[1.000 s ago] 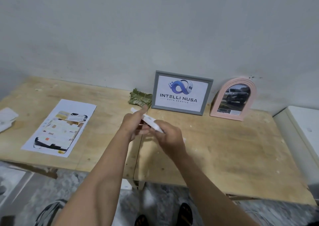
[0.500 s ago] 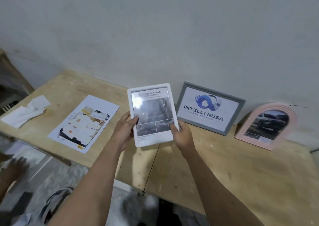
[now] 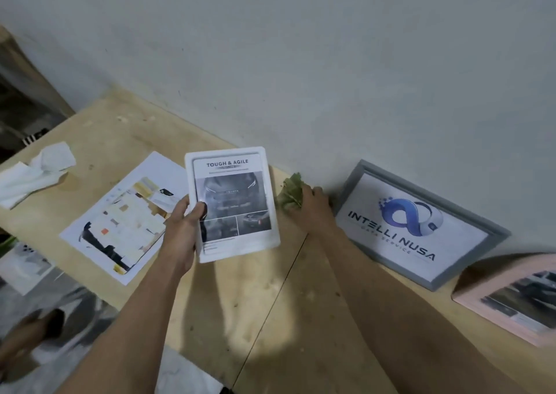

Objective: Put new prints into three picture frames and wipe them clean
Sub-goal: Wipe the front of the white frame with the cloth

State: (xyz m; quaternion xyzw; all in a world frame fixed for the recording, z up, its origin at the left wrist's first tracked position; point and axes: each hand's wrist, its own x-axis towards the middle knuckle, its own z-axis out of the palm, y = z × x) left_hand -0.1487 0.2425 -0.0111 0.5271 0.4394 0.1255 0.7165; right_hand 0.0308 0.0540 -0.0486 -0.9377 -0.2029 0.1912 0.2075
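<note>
My left hand (image 3: 183, 228) grips the left edge of a white picture frame (image 3: 233, 205) that shows a "Tough & Agile" car print, held upright above the wooden table (image 3: 270, 303). My right hand (image 3: 313, 205) reaches to the wall and closes its fingers on a crumpled green cloth (image 3: 290, 193). A grey frame (image 3: 421, 228) with a blue logo print leans on the wall to the right. A pink arched frame (image 3: 508, 297) with a car photo stands at the far right edge.
A loose printed sheet (image 3: 126, 219) lies flat on the table left of the white frame. Crumpled white tissue (image 3: 36, 174) sits at the far left. More papers (image 3: 24, 267) lie on the floor below the table's front edge.
My right hand let go of the white frame and reached right to the green cloth. My left hand now holds the frame alone. The view swung left and tilted.
</note>
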